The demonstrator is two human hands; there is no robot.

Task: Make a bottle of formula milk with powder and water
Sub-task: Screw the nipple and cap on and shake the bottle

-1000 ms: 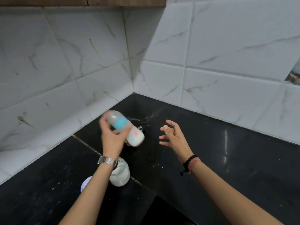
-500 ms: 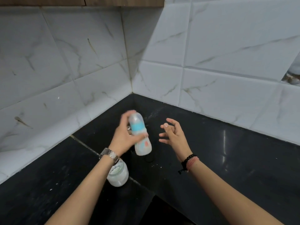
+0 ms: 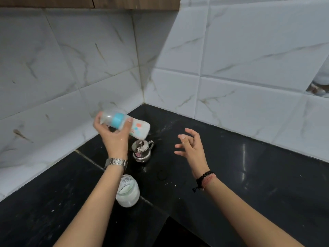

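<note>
My left hand [image 3: 114,135] grips a baby bottle [image 3: 137,128] with a blue collar and a clear cap, holding it almost on its side above the counter, cap end to the left. The bottle's body looks milky white with small coloured prints. My right hand [image 3: 190,145] hovers to the right of it, fingers spread and loosely bent, holding nothing. Below the bottle stands a small steel kettle [image 3: 141,150] with its lid on. A glass jar of white powder [image 3: 127,192] stands open under my left forearm.
The black stone counter [image 3: 249,175] runs into a corner of white marble-look tiles [image 3: 89,68]. A small dark ring [image 3: 162,175] lies on the counter near the kettle. White specks of powder dot the surface. A wooden cabinet edge [image 3: 89,2] hangs above.
The bottle has swung from upright half a second ago to nearly horizontal and moved up and left, uncovering the kettle. My right hand has stayed in place, empty.
</note>
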